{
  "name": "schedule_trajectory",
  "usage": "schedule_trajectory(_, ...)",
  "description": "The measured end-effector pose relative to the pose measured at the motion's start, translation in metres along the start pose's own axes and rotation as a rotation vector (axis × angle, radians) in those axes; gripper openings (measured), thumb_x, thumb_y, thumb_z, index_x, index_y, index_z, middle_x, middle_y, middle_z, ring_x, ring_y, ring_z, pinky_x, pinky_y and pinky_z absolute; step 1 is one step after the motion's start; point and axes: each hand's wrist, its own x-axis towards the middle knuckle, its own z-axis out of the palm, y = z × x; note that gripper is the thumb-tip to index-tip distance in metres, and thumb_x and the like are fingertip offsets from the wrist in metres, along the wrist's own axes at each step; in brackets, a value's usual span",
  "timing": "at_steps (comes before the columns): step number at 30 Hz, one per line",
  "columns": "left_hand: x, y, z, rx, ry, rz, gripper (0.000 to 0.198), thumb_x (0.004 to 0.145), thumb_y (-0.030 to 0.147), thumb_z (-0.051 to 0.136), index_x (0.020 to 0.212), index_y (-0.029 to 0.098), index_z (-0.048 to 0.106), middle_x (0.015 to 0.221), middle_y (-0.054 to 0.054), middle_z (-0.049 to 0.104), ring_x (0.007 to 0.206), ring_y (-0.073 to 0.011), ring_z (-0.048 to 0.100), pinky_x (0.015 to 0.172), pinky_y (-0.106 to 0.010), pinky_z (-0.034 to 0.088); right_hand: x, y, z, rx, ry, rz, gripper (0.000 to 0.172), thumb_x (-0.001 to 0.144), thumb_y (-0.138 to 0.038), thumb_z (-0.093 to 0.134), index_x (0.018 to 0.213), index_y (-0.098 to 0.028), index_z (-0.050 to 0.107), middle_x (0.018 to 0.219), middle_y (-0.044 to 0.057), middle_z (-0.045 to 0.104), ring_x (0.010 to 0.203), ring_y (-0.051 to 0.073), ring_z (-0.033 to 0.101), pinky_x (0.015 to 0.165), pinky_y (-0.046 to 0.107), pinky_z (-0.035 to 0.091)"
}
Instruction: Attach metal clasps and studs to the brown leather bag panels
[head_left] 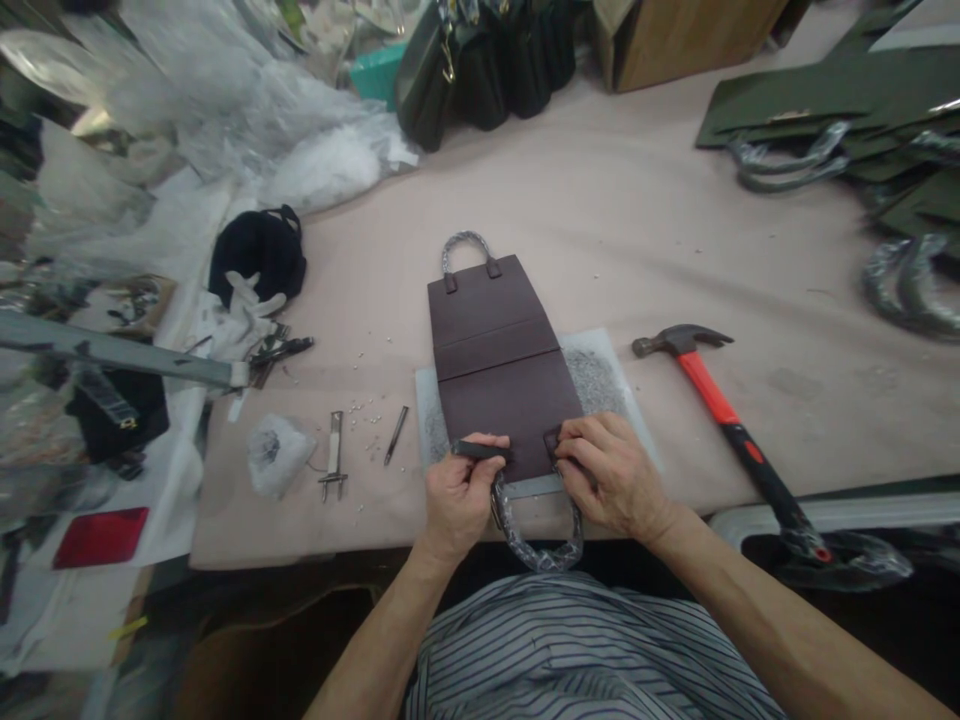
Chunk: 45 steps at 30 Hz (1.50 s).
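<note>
A dark brown bag panel [495, 340] lies flat over a pale speckled board [596, 375], with a plastic-wrapped handle at its far end. Another wrapped handle [544, 555] hangs toward my body at the near edge. My left hand [461, 492] pinches a small dark strip [480, 451] at the panel's near left corner, beside one handle end. My right hand [611, 472] has its fingers closed at the other handle end [551, 440], on the near right corner; the fingertips partly cover what they grip.
A claw hammer [709, 390] lies to the right. At the left are a metal punch [396, 435], a pronged tool [334, 455], a small plastic bag [277, 453] and scattered rivets. Dark bags [487, 70], a cardboard box [682, 40] and green panels [795, 100] stand or lie farther back.
</note>
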Motion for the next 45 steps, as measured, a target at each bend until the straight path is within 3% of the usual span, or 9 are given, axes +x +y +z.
schedule_trajectory(11, 0.004, 0.0, 0.005, 0.004, -0.001, 0.004, 0.014, 0.092, 0.026, 0.064, 0.1, 0.018, 0.072, 0.1, -0.006, 0.079, 0.093, -0.0199, 0.076, 0.089, -0.033, 0.062, 0.001, -0.001, 0.0, -0.002, 0.013, -0.001, 0.011, 0.09, -0.013, 0.054, 0.089, -0.02, 0.063, 0.096, 0.008, 0.065, 0.088, 0.023, 0.054, 0.078, 0.041, 0.042)
schedule_trajectory(24, 0.008, 0.001, 0.013, 0.216, 0.025, 0.309, 0.011, 0.095, 0.02, 0.057, 0.099, 0.019, 0.067, 0.093, -0.005, 0.078, 0.088, -0.0172, 0.075, 0.083, -0.027, 0.061, -0.001, 0.0, 0.001, -0.013, 0.009, -0.014, 0.01, 0.092, -0.014, 0.053, 0.09, -0.02, 0.062, 0.097, 0.009, 0.064, 0.09, 0.023, 0.053, 0.08, 0.041, 0.043)
schedule_trajectory(33, 0.013, 0.001, 0.011, 0.254, 0.008, 0.365, 0.01, 0.096, 0.019, 0.056, 0.098, 0.019, 0.065, 0.09, -0.004, 0.077, 0.085, -0.0162, 0.074, 0.081, -0.026, 0.059, -0.002, 0.002, 0.0, 0.022, 0.003, 0.001, 0.008, 0.09, -0.014, 0.057, 0.091, -0.019, 0.063, 0.099, 0.009, 0.065, 0.091, 0.024, 0.054, 0.082, 0.041, 0.043)
schedule_trajectory(38, 0.012, 0.002, 0.014, 0.295, 0.024, 0.455, 0.009, 0.096, 0.017, 0.056, 0.097, 0.018, 0.065, 0.089, -0.005, 0.075, 0.081, -0.0156, 0.073, 0.076, -0.025, 0.059, -0.004, 0.001, -0.015, 0.057, 0.07, 0.003, 0.011, 0.092, -0.018, 0.057, 0.102, -0.019, 0.062, 0.106, 0.01, 0.064, 0.1, 0.024, 0.057, 0.086, 0.04, 0.048)
schedule_trajectory(42, 0.012, 0.001, 0.016, 0.319, 0.016, 0.465, 0.009, 0.095, 0.017, 0.057, 0.098, 0.018, 0.064, 0.086, -0.004, 0.075, 0.075, -0.0152, 0.072, 0.07, -0.024, 0.058, -0.016, 0.014, -0.046, -0.233, 0.236, 0.153, 0.013, 0.092, -0.019, 0.054, 0.101, -0.019, 0.063, 0.108, 0.013, 0.064, 0.104, 0.028, 0.059, 0.093, 0.044, 0.048)
schedule_trajectory(45, 0.013, -0.001, 0.016, 0.316, 0.008, 0.473, 0.009, 0.095, 0.018, 0.056, 0.099, 0.019, 0.063, 0.087, -0.004, 0.075, 0.077, -0.0161, 0.073, 0.071, -0.025, 0.059, -0.029, 0.034, -0.071, -0.479, 0.147, 0.451, 0.026, 0.089, -0.024, 0.053, 0.11, -0.012, 0.064, 0.114, 0.021, 0.062, 0.108, 0.036, 0.058, 0.095, 0.049, 0.046)
